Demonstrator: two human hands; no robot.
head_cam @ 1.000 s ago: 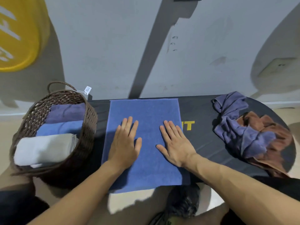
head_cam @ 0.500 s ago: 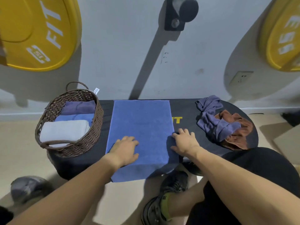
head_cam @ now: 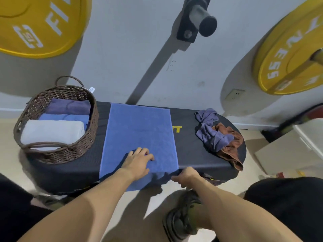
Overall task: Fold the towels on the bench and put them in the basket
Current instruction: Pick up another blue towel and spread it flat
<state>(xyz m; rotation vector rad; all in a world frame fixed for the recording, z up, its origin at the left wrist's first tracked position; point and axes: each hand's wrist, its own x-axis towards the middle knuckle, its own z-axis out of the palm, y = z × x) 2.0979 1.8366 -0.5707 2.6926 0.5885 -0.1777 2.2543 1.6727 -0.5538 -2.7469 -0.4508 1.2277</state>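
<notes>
A blue towel (head_cam: 139,131) lies flat across the black bench (head_cam: 190,151), its near end hanging over the front edge. My left hand (head_cam: 138,160) rests on the towel near its front, fingers curled against the cloth. My right hand (head_cam: 185,175) pinches the towel's near right corner at the bench edge. On the bench's left end stands a brown wicker basket (head_cam: 78,147); in it lie a folded purple, a blue and a grey towel (head_cam: 52,131). A crumpled purple towel (head_cam: 209,131) and a brown towel (head_cam: 230,142) are heaped on the right end.
Yellow weight plates hang on the wall at upper left (head_cam: 35,23) and upper right (head_cam: 290,55), with a black peg (head_cam: 201,20) between them. A cardboard box (head_cam: 288,152) sits on the floor at right. My shoe (head_cam: 181,219) is below the bench.
Both hands slid back from the towel's middle to its near end. The right hand went to the right corner and took hold of it. The camera pulled back.
</notes>
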